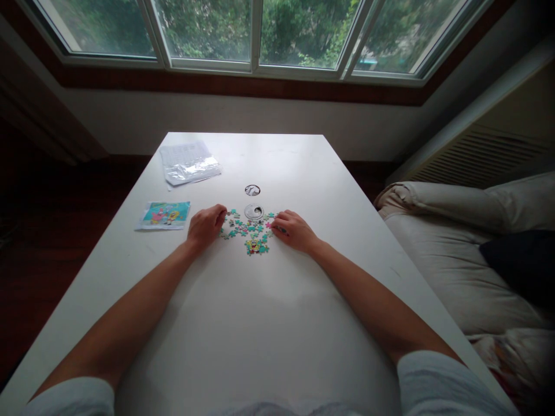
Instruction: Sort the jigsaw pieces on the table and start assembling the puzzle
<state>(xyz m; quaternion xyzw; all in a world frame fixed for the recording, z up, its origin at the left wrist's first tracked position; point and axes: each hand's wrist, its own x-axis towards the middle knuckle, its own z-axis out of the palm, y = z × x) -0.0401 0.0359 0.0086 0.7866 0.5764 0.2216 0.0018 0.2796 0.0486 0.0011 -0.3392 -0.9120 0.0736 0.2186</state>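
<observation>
Small jigsaw puzzle pieces [245, 229], mostly teal with some pink and yellow, lie scattered on the white table between my two hands. Just in front of them, toward me, a few joined pieces form a small puzzle section [257, 247] with a yellow patch. My left hand [206, 227] is at the left edge of the pieces, its fingers curled and closed; whatever is in them is hidden. At the right edge, my right hand [295, 230] has its fingers bent down and closed among the pieces, beside a pink puzzle piece [269, 225]. What those fingers grip is too small to make out.
A cartoon picture card [165, 215] in a clear sleeve lies left of my left hand. Farther back is a plastic bag with papers [189, 163]. Two round grommets [252, 190] sit in the table [299, 323]. A sofa [442, 260] stands at the right.
</observation>
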